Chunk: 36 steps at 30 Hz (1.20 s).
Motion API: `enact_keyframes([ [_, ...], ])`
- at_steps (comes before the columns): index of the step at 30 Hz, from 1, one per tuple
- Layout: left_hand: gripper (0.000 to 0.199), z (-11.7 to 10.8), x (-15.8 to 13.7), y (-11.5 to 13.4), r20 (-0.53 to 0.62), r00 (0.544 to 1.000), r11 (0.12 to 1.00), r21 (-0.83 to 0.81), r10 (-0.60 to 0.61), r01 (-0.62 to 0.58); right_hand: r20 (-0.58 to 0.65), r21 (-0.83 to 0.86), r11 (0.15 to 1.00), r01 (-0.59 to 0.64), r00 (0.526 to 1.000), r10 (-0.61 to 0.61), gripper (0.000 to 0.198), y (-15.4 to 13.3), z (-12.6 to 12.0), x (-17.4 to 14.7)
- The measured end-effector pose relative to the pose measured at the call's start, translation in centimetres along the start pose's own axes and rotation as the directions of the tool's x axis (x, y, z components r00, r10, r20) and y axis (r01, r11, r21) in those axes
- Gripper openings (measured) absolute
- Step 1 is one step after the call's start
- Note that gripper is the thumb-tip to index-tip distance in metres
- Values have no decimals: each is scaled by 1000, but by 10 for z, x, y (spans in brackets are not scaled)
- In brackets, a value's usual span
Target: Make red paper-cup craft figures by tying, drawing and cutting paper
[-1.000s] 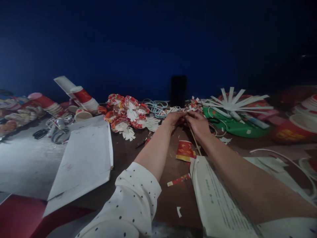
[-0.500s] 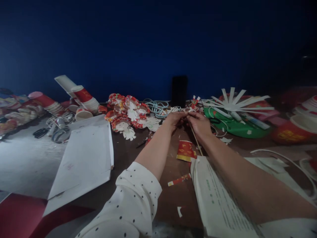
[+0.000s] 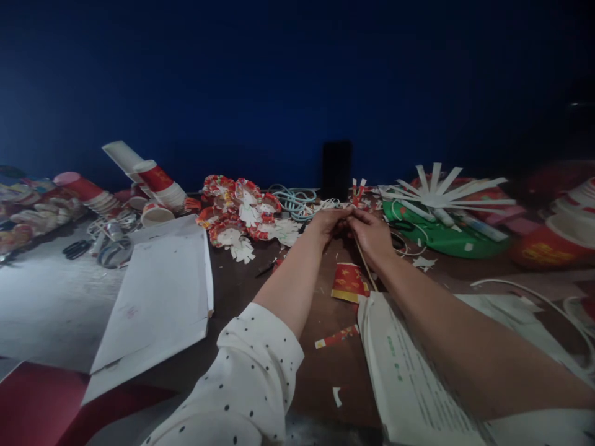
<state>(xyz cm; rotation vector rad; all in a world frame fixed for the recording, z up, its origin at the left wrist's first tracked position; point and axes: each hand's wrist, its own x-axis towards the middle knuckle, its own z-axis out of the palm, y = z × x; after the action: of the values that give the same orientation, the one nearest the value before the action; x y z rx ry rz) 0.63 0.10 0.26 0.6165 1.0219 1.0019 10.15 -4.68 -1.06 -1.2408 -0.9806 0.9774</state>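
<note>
My left hand (image 3: 331, 222) and my right hand (image 3: 370, 235) meet over the table, fingertips together and closed. A thin wooden stick (image 3: 367, 266) runs from under my right hand down towards me. Just beyond the fingertips, a red paper piece with two white-tipped strips (image 3: 358, 191) stands up; its lower end is hidden by my hands. What the left fingers pinch is hidden too. Nearer me lie a cut red paper cup piece (image 3: 348, 282) with a gold edge, a red strip (image 3: 337, 336) and a white scrap (image 3: 337, 396).
White cardboard (image 3: 158, 297) lies left, a printed plastic-wrapped packet (image 3: 409, 371) right. Behind are red flower-like paper crafts (image 3: 239, 210), a coiled pale cable (image 3: 294, 199) and a dark upright phone-like object (image 3: 336, 170). A fringed white cup (image 3: 439, 197) stands above a green bag (image 3: 446, 241).
The red piece with white-tipped strips has turned and shifted slightly left, its strips now upright. My right hand and the stick have moved a little left; my left hand stays almost still.
</note>
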Motion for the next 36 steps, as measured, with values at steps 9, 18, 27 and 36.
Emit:
enact_keyframes([
  [9,16,-5,3,-3,172,979,994,-40,107,-101,-85,-140,990,-4,996,-8,39,-12,1,-3],
  [18,11,-9,-2,-4,211,971,992,21,114,-121,-106,-111,994,-3,994,-9,38,-11,-3,-4],
  [27,18,-2,-2,-5,164,979,981,132,119,-142,-148,-181,983,33,987,-61,36,-7,-6,-2],
  [36,21,1,2,-5,97,986,968,198,135,-152,-85,-291,950,118,985,-148,39,1,-5,-1],
])
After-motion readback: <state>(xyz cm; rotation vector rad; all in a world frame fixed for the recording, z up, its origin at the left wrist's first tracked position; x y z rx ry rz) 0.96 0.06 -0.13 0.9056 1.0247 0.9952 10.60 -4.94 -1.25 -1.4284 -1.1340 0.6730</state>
